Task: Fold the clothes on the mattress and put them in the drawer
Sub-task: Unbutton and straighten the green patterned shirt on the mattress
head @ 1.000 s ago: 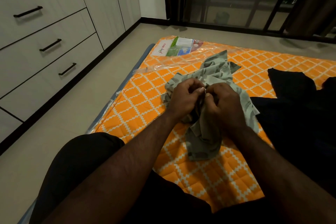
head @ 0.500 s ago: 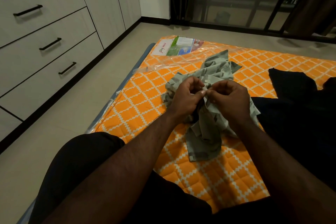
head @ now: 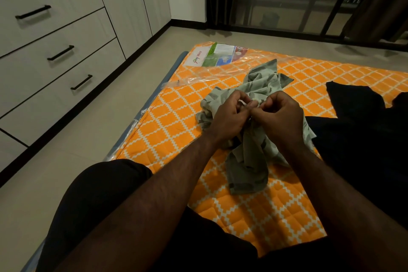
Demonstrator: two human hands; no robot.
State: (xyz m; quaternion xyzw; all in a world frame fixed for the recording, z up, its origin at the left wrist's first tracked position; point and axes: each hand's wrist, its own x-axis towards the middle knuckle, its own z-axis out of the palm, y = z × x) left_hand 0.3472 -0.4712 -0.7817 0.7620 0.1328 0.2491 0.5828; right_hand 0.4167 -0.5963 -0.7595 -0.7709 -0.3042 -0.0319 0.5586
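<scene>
Early stage: left hand (head: 229, 118) and right hand (head: 279, 120) pinch the crumpled grey-green shirt (head: 249, 157), unfolded, mid-mattress (head: 176, 121). Dark clothes (head: 357, 134) wait toward the right edge; drawers (head: 55, 55) all closed.

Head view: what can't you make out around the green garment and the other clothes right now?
- Green garment: the spot being pinched, hidden behind left hand and right hand.
- Dark clothes: shape lost in shadow, cut off by the right edge.
- Drawers: shut, contents unseen.
</scene>
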